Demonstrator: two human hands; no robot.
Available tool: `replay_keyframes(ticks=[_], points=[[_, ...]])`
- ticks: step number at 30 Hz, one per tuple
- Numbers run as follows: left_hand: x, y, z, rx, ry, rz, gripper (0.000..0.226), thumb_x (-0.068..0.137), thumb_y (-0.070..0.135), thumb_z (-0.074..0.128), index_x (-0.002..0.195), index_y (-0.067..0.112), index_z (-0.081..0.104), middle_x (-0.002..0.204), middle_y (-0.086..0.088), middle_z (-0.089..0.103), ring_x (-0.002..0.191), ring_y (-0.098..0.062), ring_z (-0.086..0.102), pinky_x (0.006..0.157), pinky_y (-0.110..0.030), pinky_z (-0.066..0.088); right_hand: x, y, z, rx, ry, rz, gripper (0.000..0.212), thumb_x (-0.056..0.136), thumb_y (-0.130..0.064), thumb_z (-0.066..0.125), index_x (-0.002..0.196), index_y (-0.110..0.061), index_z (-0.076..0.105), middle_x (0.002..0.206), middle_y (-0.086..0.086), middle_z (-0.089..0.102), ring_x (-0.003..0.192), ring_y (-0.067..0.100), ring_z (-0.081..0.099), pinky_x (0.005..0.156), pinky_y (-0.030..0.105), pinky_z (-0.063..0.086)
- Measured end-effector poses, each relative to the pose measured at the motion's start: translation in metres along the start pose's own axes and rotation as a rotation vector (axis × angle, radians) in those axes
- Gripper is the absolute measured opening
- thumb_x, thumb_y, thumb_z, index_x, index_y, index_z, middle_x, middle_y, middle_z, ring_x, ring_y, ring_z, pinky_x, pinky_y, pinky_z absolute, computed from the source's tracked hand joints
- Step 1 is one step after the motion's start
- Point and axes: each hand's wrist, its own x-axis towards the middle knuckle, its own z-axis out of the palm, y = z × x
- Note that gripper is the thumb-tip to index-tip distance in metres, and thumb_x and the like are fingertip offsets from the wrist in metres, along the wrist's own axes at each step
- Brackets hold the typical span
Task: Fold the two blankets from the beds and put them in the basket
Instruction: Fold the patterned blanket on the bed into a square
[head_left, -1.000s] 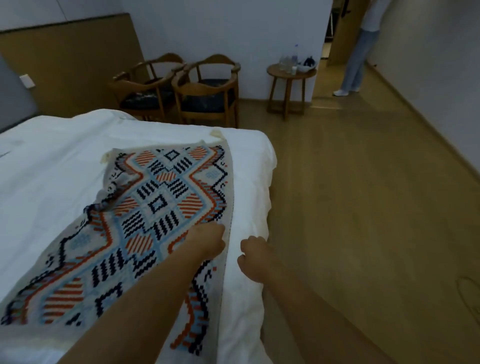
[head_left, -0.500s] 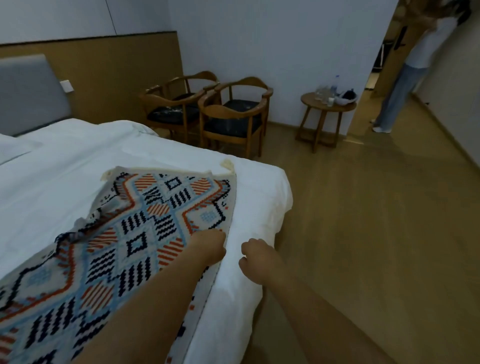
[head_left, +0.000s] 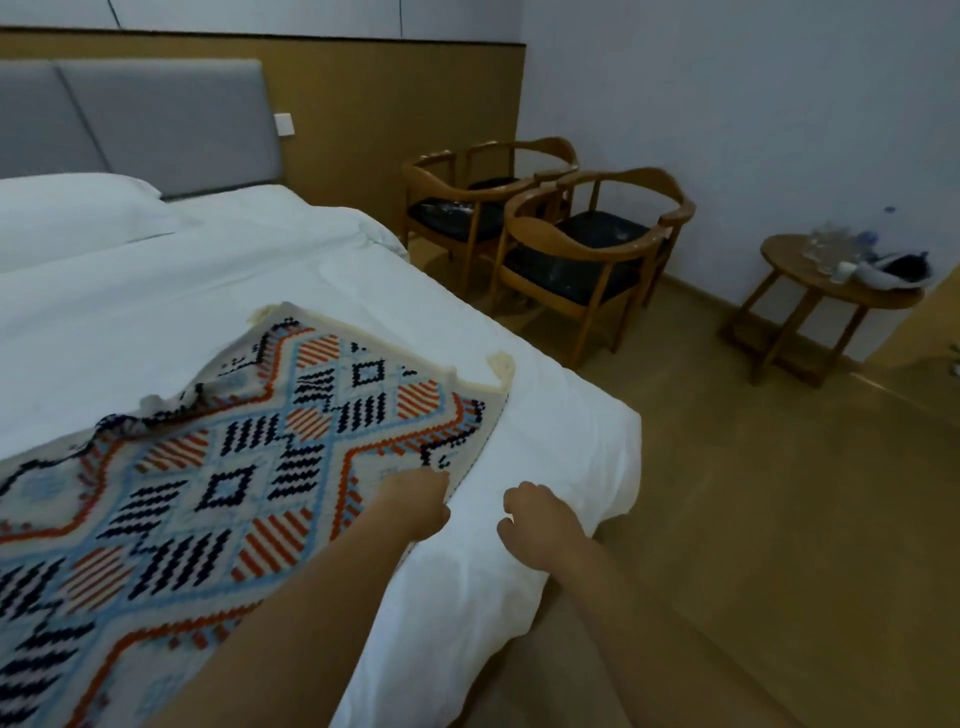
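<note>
Blanket (head_left: 218, 483), patterned in orange, navy and pale blue, lies spread over the near right part of the white bed (head_left: 156, 312), its far hem curling up by the bed's right edge. A white pillow (head_left: 67, 208) and grey headboard (head_left: 156, 119) sit at the far left corner; half a second ago only a sliver of the pillow showed. The left hand (head_left: 415, 504) rests on the blanket's right border, fingers curled under so I cannot tell whether they grip the cloth. Just beside it the right hand (head_left: 540, 525) sits loosely fisted on the bare sheet near the bed's right edge, holding nothing; both hands keep the same pose as before. Beyond the bed stand two wooden armchairs (head_left: 571, 234), then a round side table (head_left: 831, 291) carrying glasses. The person seen by the doorway earlier is now out of view. No writing is readable.
</note>
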Motion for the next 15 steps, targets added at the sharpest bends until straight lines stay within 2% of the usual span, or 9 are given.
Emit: replay_keyframes(ticks=[10, 15], points=[[0.170, 0.008, -0.036, -0.077, -0.095, -0.094, 0.029, 0.094, 0.024, 0.042, 0.116, 0.009, 0.052, 0.121, -0.011, 0.056, 0.109, -0.027, 0.054, 0.089, -0.035, 0.046, 0.168, 0.083, -0.045, -0.016, -0.126, -0.074, 0.029, 0.095, -0.020, 0.040, 0.118, -0.006, 0.052, 0.123, 0.011, 0.051, 0.113, 0.024, 0.046, 0.093, 0.030, 0.039], [0.227, 0.017, -0.023, -0.110, -0.145, -0.147, 0.029, 0.095, 0.024, 0.040, 0.117, 0.009, 0.050, 0.122, -0.011, 0.055, 0.109, -0.028, 0.054, 0.087, -0.036, 0.045, 0.242, 0.114, -0.051, -0.059, -0.217, -0.096, 0.029, 0.095, -0.020, 0.040, 0.117, -0.006, 0.052, 0.123, 0.011, 0.051, 0.113, 0.025, 0.046, 0.093, 0.031, 0.039]])
